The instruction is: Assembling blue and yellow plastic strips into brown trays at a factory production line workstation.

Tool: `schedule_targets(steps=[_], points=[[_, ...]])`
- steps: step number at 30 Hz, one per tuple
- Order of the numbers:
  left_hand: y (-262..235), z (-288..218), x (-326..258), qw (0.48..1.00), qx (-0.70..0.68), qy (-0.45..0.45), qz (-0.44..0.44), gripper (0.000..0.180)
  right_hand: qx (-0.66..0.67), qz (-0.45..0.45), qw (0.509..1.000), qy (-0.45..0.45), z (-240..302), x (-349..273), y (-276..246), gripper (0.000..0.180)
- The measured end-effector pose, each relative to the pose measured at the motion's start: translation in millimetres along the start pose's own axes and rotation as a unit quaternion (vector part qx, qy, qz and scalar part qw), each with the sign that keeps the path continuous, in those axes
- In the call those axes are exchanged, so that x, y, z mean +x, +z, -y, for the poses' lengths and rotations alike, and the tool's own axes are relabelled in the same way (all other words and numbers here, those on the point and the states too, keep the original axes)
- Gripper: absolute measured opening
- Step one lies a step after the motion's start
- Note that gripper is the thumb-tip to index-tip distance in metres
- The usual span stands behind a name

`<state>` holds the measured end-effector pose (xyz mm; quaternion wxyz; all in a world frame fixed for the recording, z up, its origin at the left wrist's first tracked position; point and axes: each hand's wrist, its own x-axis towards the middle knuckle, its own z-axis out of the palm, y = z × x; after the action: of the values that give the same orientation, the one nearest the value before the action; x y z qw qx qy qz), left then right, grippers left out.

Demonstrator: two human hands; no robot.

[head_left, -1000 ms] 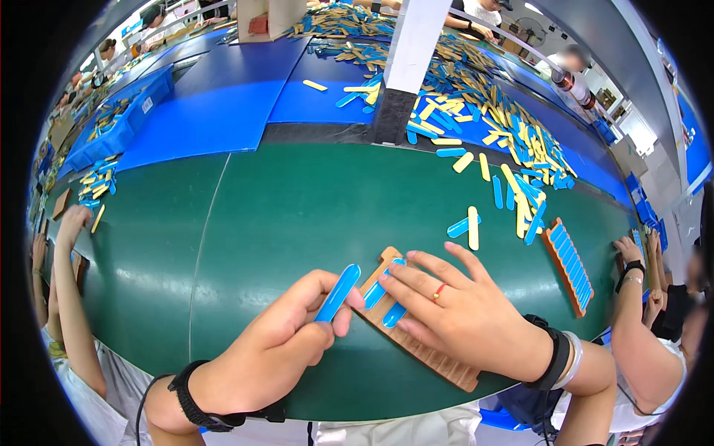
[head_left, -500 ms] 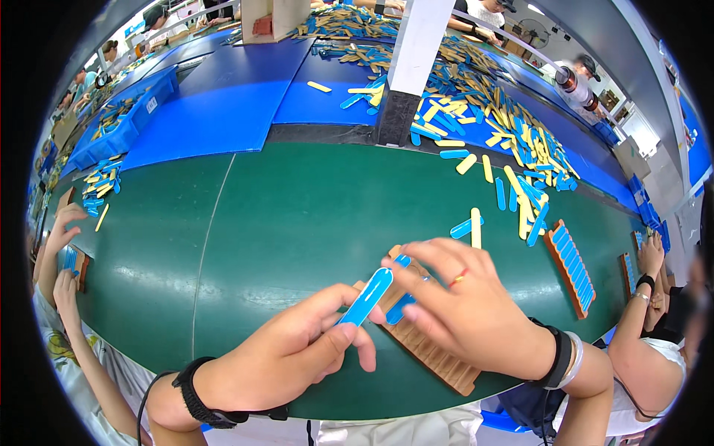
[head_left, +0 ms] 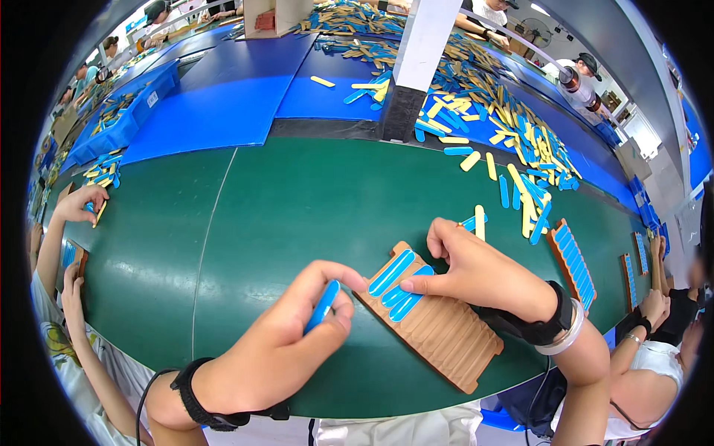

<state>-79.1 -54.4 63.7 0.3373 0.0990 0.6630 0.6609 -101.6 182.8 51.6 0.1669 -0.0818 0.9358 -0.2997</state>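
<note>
My left hand [head_left: 297, 327] pinches a flat blue round-ended strip [head_left: 323, 306], shaped like a small nail file, just left of a brown grooved wooden tray [head_left: 446, 338]. Three similar blue strips lie in the tray's grooves at its far left end; the outermost blue strip [head_left: 391, 272] shows whole. Over the tray, my right hand [head_left: 483, 275] has its thumb on the middle strips, with the index finger bent and apart from the thumb. Its other fingers are mostly hidden. The tray's remaining visible grooves hold no strips.
A yellow strip [head_left: 480, 223] lies beyond my right hand. Blue and yellow strips form a large pile [head_left: 535, 141] at the far right, near a post [head_left: 405, 97]. A filled tray [head_left: 573, 264] lies to the right. Co-workers' hands [head_left: 82, 204] work at the left, others at the right.
My hands have moved apart. The left has drawn back with its strip turned more upright; the right has shifted right, uncovering the strips in the tray. The co-worker's hand at left has reached the loose strips.
</note>
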Motion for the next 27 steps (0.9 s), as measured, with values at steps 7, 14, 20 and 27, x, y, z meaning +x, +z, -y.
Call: schedule_targets(steps=[7, 14, 20, 27], points=[[-4.2, 1.4, 0.2, 0.999, 0.019, -0.012, 0.042, 0.031, 0.018, -0.017, 0.997, -0.074, -1.0, 11.0, 11.6, 0.058], [-3.5, 0.7, 1.2, 0.999, 0.018, -0.01, 0.044, 0.03, 0.104, 0.01, 0.994, -0.044, 17.3, 10.5, 7.0, 0.05], [-3.2, 2.6, 0.1, 0.999, 0.014, -0.001, 0.048, 0.031, 0.032, 0.028, 0.997, -0.061, 21.2, 13.9, 6.1, 0.049], [-6.9, 7.7, 1.5, 0.998, -0.023, 0.009, 0.055, 0.036, 0.016, -0.003, 0.996, -0.084, 25.8, 4.6, 13.1, 0.052]])
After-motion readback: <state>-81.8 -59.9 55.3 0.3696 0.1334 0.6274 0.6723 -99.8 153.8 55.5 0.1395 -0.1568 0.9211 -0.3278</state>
